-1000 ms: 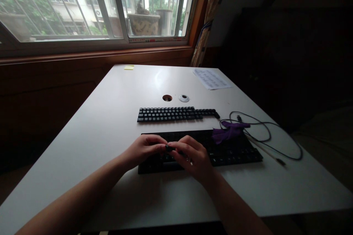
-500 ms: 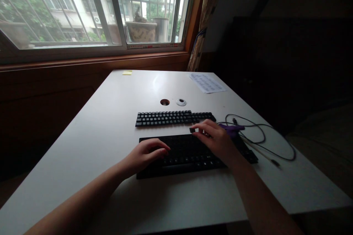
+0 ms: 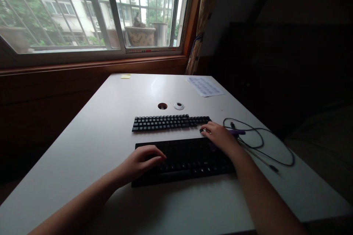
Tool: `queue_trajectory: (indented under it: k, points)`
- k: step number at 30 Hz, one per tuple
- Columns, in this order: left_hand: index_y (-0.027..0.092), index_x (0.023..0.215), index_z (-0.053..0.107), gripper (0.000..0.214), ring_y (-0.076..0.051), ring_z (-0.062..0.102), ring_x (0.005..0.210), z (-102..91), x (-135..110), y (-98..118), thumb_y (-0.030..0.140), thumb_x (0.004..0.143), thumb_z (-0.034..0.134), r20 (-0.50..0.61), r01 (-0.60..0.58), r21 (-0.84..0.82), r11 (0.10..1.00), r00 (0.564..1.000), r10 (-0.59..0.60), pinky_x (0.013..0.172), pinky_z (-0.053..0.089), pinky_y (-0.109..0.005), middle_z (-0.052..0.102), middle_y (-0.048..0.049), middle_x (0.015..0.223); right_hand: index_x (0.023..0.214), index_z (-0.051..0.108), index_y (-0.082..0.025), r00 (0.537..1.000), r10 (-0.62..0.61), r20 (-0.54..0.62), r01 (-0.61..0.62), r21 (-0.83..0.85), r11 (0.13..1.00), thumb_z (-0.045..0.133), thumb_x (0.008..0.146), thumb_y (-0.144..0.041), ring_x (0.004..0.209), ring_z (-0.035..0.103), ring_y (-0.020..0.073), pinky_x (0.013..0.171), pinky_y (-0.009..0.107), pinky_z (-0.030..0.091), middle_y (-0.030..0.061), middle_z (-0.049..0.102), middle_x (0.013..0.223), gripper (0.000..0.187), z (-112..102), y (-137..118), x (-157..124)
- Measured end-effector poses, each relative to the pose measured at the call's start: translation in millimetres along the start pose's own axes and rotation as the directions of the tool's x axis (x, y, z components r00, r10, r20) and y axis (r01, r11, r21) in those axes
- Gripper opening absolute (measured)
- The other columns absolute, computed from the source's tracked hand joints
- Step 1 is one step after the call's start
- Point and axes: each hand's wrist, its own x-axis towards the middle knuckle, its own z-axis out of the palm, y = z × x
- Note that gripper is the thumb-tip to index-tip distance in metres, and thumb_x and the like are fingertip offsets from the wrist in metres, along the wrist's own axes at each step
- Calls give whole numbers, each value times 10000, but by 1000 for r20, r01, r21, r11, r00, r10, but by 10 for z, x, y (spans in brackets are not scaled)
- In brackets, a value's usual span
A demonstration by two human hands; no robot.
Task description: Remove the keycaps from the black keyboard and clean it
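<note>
A black keyboard (image 3: 179,154) lies near me on the white desk, its upper part dark, with lettered keys along the lower rows. My left hand (image 3: 143,159) rests on its left end, fingers curved and thumb apart, with nothing between them. My right hand (image 3: 217,136) is closed in a pinch on a small black keycap (image 3: 201,130), just behind the keyboard's right half. Beyond the keyboard sits a block of black keycaps (image 3: 165,122) in rows, stepped at its right end; my right hand is close to that end. A purple tool (image 3: 236,132) is partly hidden behind my right hand.
A black cable (image 3: 263,143) loops over the right side of the desk (image 3: 91,128). Farther back are a round desk hole (image 3: 162,106), a white ring-shaped cover (image 3: 179,106), printed sheets (image 3: 206,86) and a yellow sticky note (image 3: 125,76). A barred window stands behind.
My right hand has moved right and slightly away from above the keyboard, carrying the keycap toward the right end of the rows. My left hand stays on the keyboard. The view has shifted a little.
</note>
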Motion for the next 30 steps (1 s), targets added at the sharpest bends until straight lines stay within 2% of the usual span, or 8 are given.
queue_trajectory:
  k: [9,16,23,30]
  points:
    - [199,1015,716,184,-169,643,881,-1,2,27,303,953,577,16,-13,65,998,1000,12,782,488,-259,697,-40,937,994,726,-259,998,32,-47,-32,-3,999,595,886,-266,858,658,182,764,285,479,21,678,991,170,49,44,-76]
    - [210,1021,712,180,-169,640,898,-16,3,34,313,953,581,24,-11,96,995,1000,9,797,482,-261,697,-36,957,1164,671,-261,999,0,-54,2,27,1000,589,899,-263,918,656,201,810,302,495,29,672,1025,277,48,94,-109]
    - [203,1016,713,183,-173,640,893,-7,7,64,311,952,580,28,-11,93,996,1000,9,796,485,-265,697,-43,956,1165,684,-290,996,7,-90,-9,-20,1000,538,920,-205,836,647,174,732,274,484,25,642,1009,297,36,122,-176]
    - [200,1017,711,186,-177,639,900,-9,2,67,309,952,575,32,-18,110,994,999,15,806,488,-270,702,-48,963,1143,699,-316,999,7,-40,-10,-67,998,484,947,-175,846,644,151,667,239,444,22,636,1042,323,23,12,-167]
